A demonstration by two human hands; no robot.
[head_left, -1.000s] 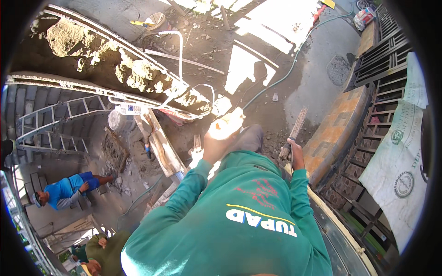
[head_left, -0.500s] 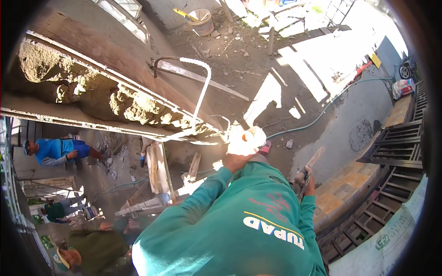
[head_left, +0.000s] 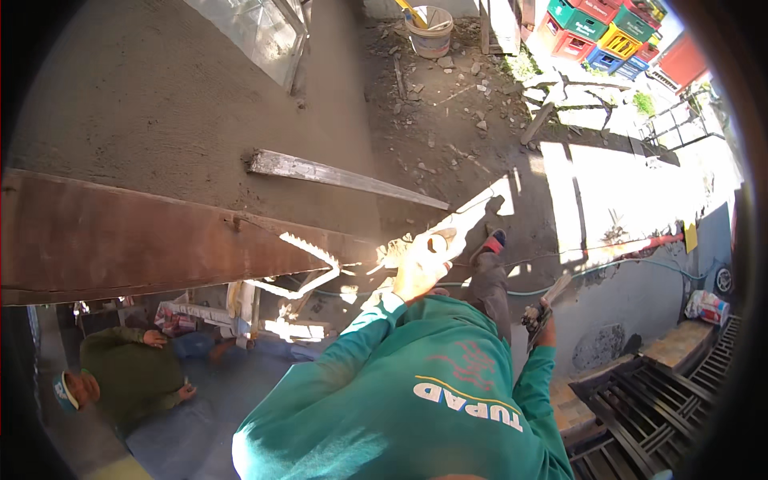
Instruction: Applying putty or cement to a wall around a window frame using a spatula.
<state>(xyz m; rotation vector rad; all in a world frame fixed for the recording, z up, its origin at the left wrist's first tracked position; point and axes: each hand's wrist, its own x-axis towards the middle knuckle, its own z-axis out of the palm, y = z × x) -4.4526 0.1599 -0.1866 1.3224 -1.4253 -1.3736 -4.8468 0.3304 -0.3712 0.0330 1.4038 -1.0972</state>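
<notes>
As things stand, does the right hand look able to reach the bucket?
Probably not: the bucket stands well ahead, beyond a stretch of rubble-strewn ground, and the right hand seems occupied with a wooden-looking tool.

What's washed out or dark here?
Head view: glare partly washes out the left hand and the ground at upper right; same head view: the right hand is in shade, details murky; head view: black curved sides frame the fisheye image.

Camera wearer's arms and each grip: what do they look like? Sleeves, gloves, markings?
Left sleeve and right sleeve: long, green, matching the shirt, no print visible on either. Left grip and right grip: no glove visible; right one too shadowed for detail.
</notes>
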